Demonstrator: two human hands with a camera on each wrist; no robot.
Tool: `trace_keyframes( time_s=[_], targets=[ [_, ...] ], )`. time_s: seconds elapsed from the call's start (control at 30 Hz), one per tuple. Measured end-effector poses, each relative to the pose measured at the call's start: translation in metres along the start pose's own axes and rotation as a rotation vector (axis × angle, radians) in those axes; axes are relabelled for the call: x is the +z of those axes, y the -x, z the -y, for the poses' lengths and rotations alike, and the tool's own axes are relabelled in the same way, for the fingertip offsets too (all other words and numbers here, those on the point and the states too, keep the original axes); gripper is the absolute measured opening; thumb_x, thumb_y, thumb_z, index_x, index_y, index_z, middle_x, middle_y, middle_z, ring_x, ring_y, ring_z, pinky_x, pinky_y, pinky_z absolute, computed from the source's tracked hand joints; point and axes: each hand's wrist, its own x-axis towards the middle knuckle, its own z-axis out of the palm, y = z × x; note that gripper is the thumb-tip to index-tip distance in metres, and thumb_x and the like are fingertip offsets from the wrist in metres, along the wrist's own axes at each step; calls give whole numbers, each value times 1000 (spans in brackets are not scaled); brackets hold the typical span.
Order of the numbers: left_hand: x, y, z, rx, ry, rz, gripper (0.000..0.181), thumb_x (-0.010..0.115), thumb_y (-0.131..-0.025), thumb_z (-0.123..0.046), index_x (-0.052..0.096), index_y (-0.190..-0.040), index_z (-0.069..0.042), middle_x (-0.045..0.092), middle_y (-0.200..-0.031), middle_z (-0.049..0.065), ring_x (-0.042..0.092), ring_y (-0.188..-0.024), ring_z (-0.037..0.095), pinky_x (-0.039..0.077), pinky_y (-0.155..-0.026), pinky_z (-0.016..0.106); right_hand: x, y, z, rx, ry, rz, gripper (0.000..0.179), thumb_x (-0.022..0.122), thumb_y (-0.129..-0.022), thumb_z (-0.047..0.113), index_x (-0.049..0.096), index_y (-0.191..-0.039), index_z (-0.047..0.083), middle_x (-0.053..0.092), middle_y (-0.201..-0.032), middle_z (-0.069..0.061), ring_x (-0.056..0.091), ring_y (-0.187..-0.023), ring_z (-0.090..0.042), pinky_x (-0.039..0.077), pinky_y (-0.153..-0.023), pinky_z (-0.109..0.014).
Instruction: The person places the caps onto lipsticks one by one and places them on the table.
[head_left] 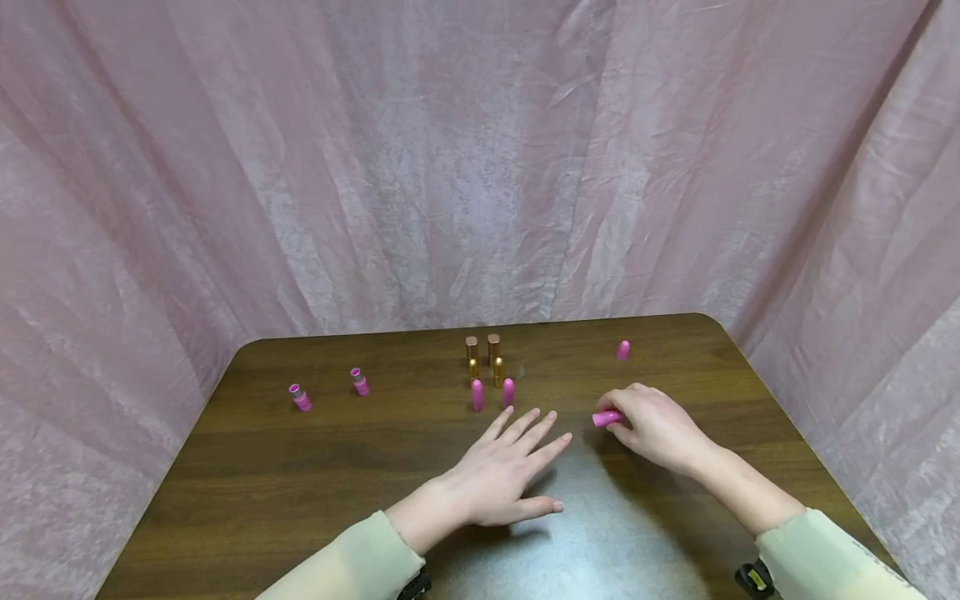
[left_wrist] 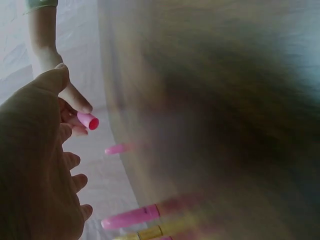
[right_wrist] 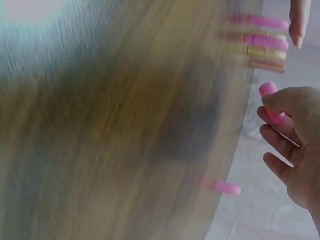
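My right hand (head_left: 660, 429) pinches a hollow pink lipstick cap (head_left: 606, 418) between thumb and forefinger, above the right half of the table. The cap's open end (left_wrist: 94, 123) shows in the left wrist view. My left hand (head_left: 498, 479) hovers over the middle with its fingers straight and spread, holding nothing. Just beyond its fingertips stand two pink round-topped lipstick tubes, one left (head_left: 477, 396) and one right (head_left: 508, 393). Two capless pink lipstick bases with silvery collars stand at the left, one nearer (head_left: 300, 398) and one farther (head_left: 360, 382). Another pink cap (head_left: 623, 350) stands at the back right.
Behind the pink tubes stand two gold tubes, left (head_left: 473, 372) and right (head_left: 498, 372), then two copper-coloured square-topped tubes, left (head_left: 472, 348) and right (head_left: 493, 347). The brown wooden table (head_left: 300, 483) ends at a pink curtain (head_left: 480, 167).
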Motion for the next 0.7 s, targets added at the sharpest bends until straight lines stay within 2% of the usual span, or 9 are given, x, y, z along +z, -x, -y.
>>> trace_keyframes(
  time_s=[0.1,0.2,0.4,0.53,0.63,0.7],
  targets=[
    [1,17,6,-4,15,-22,85,38,-98,-74,18,-165,-25,4,-171,6,3,-157,26,6,-123,55,4,2,9,-54,-18,-29,29,85,-82,9,76,-109,14,74,-97,9,65,-93,-14,53,-82,-41],
    [-1,34,14,-22,37,-60,85,43,-99,-71,19,-165,-24,6,-171,6,5,-156,26,7,-123,56,8,4,18,-107,-37,-53,26,85,-84,12,77,-108,15,74,-98,11,66,-93,-12,53,-84,-41],
    [-10,66,37,-108,76,-161,81,45,-100,-67,27,-163,-20,14,-170,7,15,-155,28,13,-121,58,18,5,37,-209,-71,-84,23,85,-84,14,76,-105,19,72,-95,15,65,-91,-8,52,-85,-40],
    [-14,85,57,-194,107,-248,78,51,-100,-62,32,-162,-17,27,-167,9,25,-152,30,14,-122,56,24,3,46,-247,-81,-92,23,85,-84,15,75,-104,20,71,-96,16,64,-92,-7,52,-86,-40],
    [-18,98,76,-284,149,-348,74,61,-99,-53,38,-159,-16,39,-160,9,36,-146,31,20,-120,55,25,0,51,-249,-79,-89,21,84,-86,17,75,-105,21,71,-96,18,64,-93,-7,51,-88,-39],
    [-21,108,91,-361,187,-438,70,69,-96,-43,45,-155,-13,48,-153,9,42,-141,33,26,-118,55,25,-3,54,-251,-81,-86,21,83,-87,18,75,-105,21,71,-97,18,64,-93,-7,51,-90,-38]
  ],
)
